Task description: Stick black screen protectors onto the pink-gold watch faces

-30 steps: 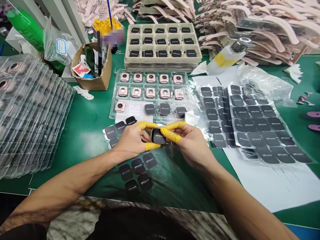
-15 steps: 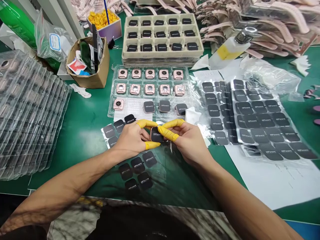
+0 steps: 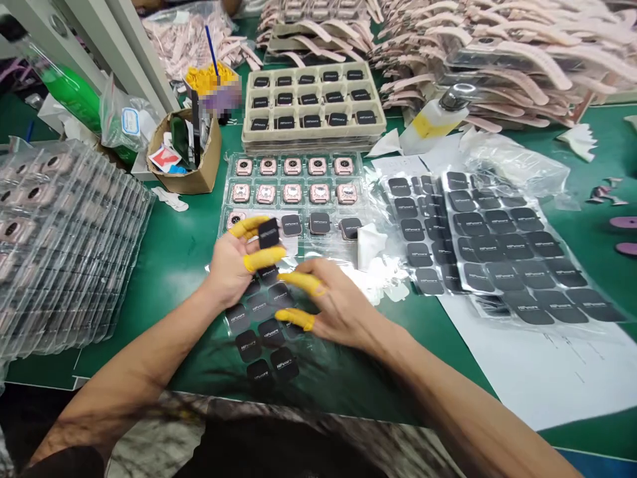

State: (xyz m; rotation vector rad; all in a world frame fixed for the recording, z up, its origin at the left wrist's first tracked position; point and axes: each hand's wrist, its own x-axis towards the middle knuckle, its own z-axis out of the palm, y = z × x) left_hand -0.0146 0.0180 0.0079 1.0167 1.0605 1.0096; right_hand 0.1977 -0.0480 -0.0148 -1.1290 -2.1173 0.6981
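My left hand (image 3: 229,267), with yellow finger cots, grips a watch body (image 3: 269,234) whose face bears a black HiFuture film. It is lifted at the front row of the clear plastic tray (image 3: 304,207). Pink watch bodies (image 3: 291,193) lie back-up in that tray, and several with black films sit in its front row. My right hand (image 3: 338,302), also in yellow cots, is open with thumb and finger apart. Those fingers hover over a clear sheet of black film stickers (image 3: 271,332), which they partly cover; whether they touch it I cannot tell.
Stacked clear trays (image 3: 64,259) stand at the left, beside a cardboard box (image 3: 206,162). Behind is a beige tray (image 3: 313,141) of black-covered pieces. More sticker sheets (image 3: 517,245), a pump bottle (image 3: 432,126) and pink straps (image 3: 497,66) occupy the right and back.
My hands, which were together at the watch body, have parted. The left has carried it left and toward the tray; the right has let go and moved left and down over the sticker sheet.
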